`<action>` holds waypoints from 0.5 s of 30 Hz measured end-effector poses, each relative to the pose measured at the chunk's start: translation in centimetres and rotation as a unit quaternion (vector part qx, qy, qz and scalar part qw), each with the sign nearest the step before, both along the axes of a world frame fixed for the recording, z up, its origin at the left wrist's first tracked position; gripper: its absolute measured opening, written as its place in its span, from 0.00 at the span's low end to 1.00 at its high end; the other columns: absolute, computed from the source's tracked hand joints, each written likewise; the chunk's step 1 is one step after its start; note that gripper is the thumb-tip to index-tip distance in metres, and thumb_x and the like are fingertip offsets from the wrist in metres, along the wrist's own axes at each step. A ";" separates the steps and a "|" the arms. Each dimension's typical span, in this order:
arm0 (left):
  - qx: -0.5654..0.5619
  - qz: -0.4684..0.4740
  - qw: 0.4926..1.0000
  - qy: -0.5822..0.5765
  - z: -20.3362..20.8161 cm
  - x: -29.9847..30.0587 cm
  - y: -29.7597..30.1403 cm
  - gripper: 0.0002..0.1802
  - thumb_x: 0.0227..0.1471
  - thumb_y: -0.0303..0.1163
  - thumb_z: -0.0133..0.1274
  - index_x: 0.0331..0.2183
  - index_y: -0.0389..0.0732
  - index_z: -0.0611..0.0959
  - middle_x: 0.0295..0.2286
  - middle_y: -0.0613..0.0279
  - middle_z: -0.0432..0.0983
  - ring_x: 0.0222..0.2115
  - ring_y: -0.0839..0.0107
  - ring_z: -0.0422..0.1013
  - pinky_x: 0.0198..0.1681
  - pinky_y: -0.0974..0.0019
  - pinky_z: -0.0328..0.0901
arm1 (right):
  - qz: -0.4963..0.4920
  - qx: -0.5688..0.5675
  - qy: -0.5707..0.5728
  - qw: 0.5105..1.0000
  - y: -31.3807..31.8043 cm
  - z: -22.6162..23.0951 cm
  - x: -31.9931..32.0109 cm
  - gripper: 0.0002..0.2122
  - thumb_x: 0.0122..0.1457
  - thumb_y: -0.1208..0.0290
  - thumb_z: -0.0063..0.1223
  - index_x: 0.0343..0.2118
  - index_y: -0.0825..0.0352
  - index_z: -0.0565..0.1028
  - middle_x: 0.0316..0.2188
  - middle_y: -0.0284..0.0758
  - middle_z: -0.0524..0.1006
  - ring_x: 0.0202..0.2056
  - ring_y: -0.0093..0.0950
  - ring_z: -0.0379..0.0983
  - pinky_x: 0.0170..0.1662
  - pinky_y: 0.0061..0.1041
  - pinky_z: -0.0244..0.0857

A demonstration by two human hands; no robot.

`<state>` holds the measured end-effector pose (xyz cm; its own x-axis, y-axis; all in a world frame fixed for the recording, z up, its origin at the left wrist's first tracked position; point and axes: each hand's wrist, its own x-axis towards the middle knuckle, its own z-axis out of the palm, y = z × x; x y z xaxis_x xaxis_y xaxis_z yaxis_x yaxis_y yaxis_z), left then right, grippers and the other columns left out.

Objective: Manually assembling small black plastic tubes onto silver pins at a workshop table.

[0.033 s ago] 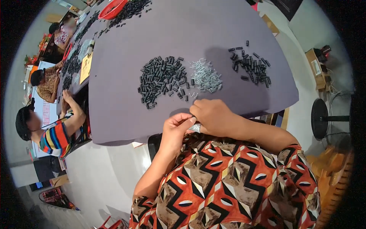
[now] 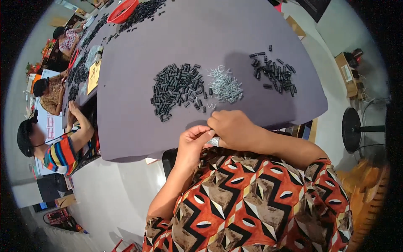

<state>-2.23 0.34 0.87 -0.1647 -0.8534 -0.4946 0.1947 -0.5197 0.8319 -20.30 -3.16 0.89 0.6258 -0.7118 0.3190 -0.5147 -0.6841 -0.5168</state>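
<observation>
My left hand (image 2: 193, 140) and my right hand (image 2: 232, 127) meet at the table's near edge, both with fingers closed in a pinch. Whatever small thing sits between the fingertips is mostly covered, with only a dark speck showing. A silvery-white wrap (image 2: 214, 141) shows at a finger below the right hand. Just beyond the hands lies a heap of small silvery pieces (image 2: 226, 86), like springs or screws, with a few strays on its near side. Left of it spreads a larger heap of short black cylinders (image 2: 176, 88). A smaller group of black cylinders (image 2: 275, 74) lies to the right.
The grey-covered table (image 2: 130, 122) fills the middle. At its far end are a red basket (image 2: 122, 11) and more black pieces (image 2: 145, 12). Several people sit at the left, one in a striped shirt (image 2: 67, 153), near a yellow card (image 2: 94, 76). A black stand (image 2: 350, 129) is at the right.
</observation>
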 end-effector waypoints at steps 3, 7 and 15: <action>0.004 0.001 1.000 0.017 -0.1 0.2 -0.1 0.05 0.54 0.25 0.56 0.34 0.35 0.82 0.29 0.66 0.79 0.26 0.82 0.73 0.29 0.79 0.68 | 0.004 -0.020 -0.025 0.999 -0.1 -1.2 0.2 0.14 0.44 0.63 0.62 0.27 0.65 0.70 0.25 0.35 0.71 0.29 0.36 0.73 0.29 0.35 0.67; 0.006 0.000 1.000 0.020 -0.2 0.3 -0.4 0.04 0.54 0.23 0.55 0.34 0.34 0.82 0.29 0.65 0.79 0.25 0.81 0.74 0.27 0.79 0.69 | 0.010 -0.053 -0.001 0.999 -0.4 -2.0 0.6 0.12 0.46 0.63 0.60 0.27 0.64 0.71 0.24 0.35 0.72 0.27 0.36 0.74 0.29 0.34 0.68; -0.035 -0.028 0.999 0.015 -1.1 0.6 -0.6 0.07 0.56 0.23 0.52 0.36 0.32 0.82 0.31 0.60 0.81 0.27 0.76 0.77 0.31 0.74 0.74 | 0.020 -0.056 -0.003 0.998 -0.5 -2.2 0.3 0.12 0.51 0.61 0.57 0.27 0.65 0.73 0.25 0.38 0.76 0.29 0.37 0.76 0.31 0.35 0.70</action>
